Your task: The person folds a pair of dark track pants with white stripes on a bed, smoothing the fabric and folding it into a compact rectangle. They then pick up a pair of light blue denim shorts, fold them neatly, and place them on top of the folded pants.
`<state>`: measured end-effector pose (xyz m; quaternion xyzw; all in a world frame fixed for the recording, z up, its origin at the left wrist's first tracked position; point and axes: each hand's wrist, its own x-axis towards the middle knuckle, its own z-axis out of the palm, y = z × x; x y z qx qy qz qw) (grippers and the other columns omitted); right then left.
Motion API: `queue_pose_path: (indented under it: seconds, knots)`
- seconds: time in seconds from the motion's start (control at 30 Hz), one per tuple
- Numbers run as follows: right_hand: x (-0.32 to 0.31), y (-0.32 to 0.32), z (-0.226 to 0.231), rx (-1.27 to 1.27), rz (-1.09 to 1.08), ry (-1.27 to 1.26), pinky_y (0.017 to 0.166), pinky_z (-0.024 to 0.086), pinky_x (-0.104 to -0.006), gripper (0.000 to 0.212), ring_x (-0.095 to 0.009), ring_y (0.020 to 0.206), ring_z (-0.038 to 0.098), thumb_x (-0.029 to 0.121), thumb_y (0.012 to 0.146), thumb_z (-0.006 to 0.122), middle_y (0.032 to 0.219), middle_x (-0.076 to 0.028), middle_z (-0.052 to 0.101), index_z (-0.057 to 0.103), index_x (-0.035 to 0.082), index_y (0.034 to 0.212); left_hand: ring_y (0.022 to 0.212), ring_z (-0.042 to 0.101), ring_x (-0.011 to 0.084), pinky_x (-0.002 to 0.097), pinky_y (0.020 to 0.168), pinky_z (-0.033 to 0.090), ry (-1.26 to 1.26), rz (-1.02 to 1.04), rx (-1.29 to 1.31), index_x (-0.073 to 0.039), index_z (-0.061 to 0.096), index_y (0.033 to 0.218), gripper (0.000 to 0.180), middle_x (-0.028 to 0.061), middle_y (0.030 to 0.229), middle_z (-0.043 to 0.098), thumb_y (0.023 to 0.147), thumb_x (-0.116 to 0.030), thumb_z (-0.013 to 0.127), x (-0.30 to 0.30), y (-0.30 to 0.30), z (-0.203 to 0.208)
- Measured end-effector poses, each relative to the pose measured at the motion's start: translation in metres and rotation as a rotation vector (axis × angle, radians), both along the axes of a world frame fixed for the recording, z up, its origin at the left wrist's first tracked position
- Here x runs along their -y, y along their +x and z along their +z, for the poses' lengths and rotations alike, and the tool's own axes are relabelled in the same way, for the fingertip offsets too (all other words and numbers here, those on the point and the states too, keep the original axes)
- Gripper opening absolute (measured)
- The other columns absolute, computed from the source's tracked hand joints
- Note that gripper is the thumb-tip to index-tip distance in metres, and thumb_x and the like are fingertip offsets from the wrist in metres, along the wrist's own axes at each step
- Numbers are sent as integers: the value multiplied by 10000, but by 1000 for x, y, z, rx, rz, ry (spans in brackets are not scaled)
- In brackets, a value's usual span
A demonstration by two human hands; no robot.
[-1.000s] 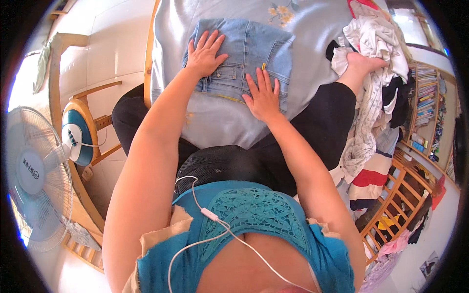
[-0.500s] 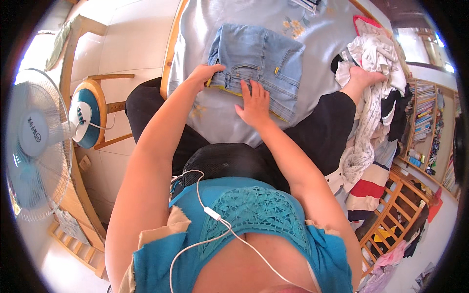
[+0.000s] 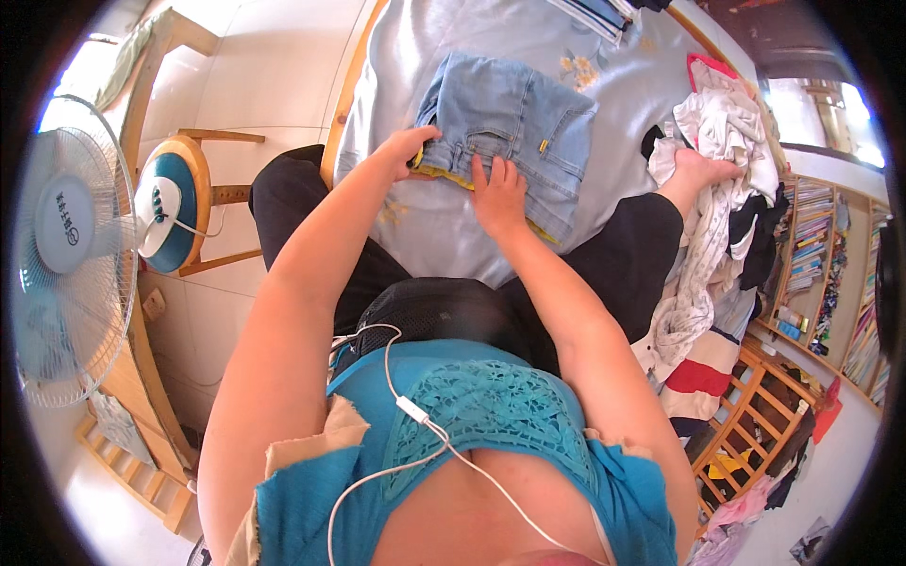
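Note:
Folded light-blue jeans point(image 3: 528, 123) lie on the pale satin bed cover in front of me, yellow showing along the edge nearest me. My left hand point(image 3: 408, 153) is closed on the left corner of the waistband, thumb on top and fingers partly hidden. My right hand point(image 3: 500, 196) lies on the near middle of the waistband, its fingers stretched over the denim. The thumb of that hand does not show clearly.
Loose clothes point(image 3: 722, 123) are heaped at the right around my foot. Folded striped cloth point(image 3: 595, 17) lies at the far edge. A fan point(image 3: 75, 236) and wooden stool point(image 3: 193, 179) stand left; a bookshelf point(image 3: 812, 255) and slatted wooden rack point(image 3: 755, 406) stand right. An earphone cord point(image 3: 412, 408) hangs before me.
The view has shifted slightly. My right hand's fingers have drawn closer together, and its thumb, spread out before, no longer stands out. My left hand keeps its hold on the jeans' corner.

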<state>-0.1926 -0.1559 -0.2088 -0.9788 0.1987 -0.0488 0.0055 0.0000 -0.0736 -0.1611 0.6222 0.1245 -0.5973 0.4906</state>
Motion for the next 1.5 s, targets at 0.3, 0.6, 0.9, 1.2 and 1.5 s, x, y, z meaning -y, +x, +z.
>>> queue_pose_path:
  seconds: [0.3,0.6,0.9,1.2,1.5]
  knots:
    - [4,12,8,-118,-18,63,715,467,-485,420,-356,980,463,157,791,508,1100,-157,453,466,104,1206,879,624,219,352,734,571,-114,49,-200,-46,547,1031,331,112,1017,596,812,-280,629,-1,2,8]
    - [86,55,126,296,-224,654,696,482,-413,323,-293,841,617,144,794,490,976,-197,619,553,70,1102,985,594,300,262,731,546,-777,226,-282,36,465,1128,478,199,1131,549,905,-386,491,5,41,46]
    - [168,97,226,1024,-196,1581,965,369,-338,398,-213,1089,510,150,859,546,1201,-88,546,471,19,1228,999,584,263,252,703,533,-571,409,-56,21,447,1132,356,189,1126,543,939,-278,436,-42,79,32]
    - [167,39,1,1075,-1157,2186,996,350,-474,406,-311,1132,465,305,910,480,1216,-152,486,427,30,1204,952,594,239,266,721,530,-327,291,-101,-1,457,1134,288,161,1095,560,938,-210,430,-65,61,-11]
    - [184,56,-2,889,-1250,1999,892,423,-450,567,-282,1066,497,379,793,666,1162,-116,501,447,63,1210,944,593,200,304,809,495,-202,29,10,-25,519,1095,266,124,1076,586,916,-219,486,-15,26,-16]
